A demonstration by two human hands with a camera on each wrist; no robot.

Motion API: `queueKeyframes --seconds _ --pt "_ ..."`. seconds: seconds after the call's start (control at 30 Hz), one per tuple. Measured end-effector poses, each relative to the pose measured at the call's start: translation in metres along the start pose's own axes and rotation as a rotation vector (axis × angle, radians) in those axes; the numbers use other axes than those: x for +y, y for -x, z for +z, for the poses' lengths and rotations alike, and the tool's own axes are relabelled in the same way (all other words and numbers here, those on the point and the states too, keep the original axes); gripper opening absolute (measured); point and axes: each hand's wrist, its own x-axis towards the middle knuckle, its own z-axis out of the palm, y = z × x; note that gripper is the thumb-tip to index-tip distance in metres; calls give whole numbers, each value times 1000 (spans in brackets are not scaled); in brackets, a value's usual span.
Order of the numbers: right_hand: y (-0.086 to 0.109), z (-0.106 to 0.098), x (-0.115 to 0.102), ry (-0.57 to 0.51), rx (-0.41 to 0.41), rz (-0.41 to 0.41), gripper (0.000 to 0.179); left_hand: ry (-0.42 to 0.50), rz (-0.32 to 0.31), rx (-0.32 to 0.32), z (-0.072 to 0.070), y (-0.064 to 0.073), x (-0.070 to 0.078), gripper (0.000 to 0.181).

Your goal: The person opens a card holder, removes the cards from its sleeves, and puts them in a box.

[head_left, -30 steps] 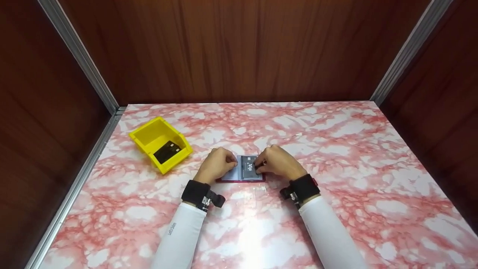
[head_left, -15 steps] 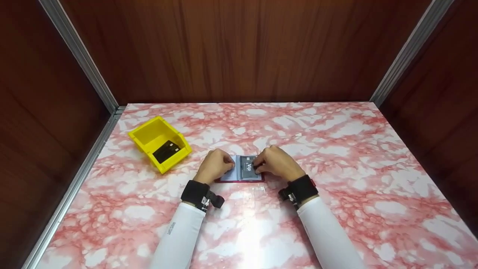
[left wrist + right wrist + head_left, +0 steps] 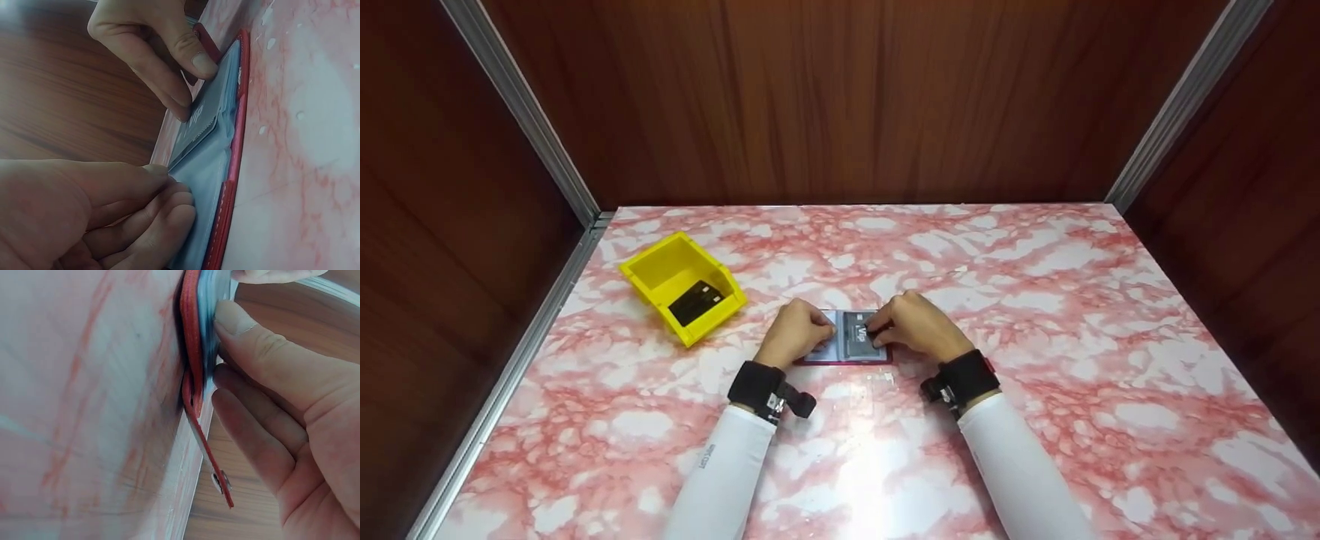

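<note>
A red card holder (image 3: 823,352) lies spread open on the table, its clear plastic sleeves facing up. On its right half sits a dark grey card (image 3: 857,343) marked "Vip", largely within a sleeve. My left hand (image 3: 795,330) is at the left half, thumb and index finger pinching a clear sleeve (image 3: 194,177) by its edge. My right hand (image 3: 921,327) holds the card at its right side, thumb and fingertips on it. In the right wrist view, a red strap (image 3: 207,449) with a metal snap sticks out from the holder.
A yellow bin (image 3: 656,270) with several black cards (image 3: 696,303) in it stands to the left. The marbled red and white table (image 3: 1035,300) is bounded by brown wood-grain panels (image 3: 840,105) at the back and sides.
Both hands stay at the card holder with almost no movement. The right fingertips shift slightly over the card.
</note>
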Motion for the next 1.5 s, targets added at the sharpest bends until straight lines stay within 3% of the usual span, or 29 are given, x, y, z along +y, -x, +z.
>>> queueKeyframes --seconds 0.83,1.13,1.37,1.5 --pt "0 2 2 -44 4 6 22 5 -14 31 8 -2 3 8" --pt "-2 1 -1 -32 -3 15 23 107 -81 23 11 -2 5 12" --pt "-1 1 -3 -36 1 26 23 165 -82 -2 13 -1 6 13" --pt "-1 2 -1 -38 15 14 23 179 -131 -3 14 -2 9 11"
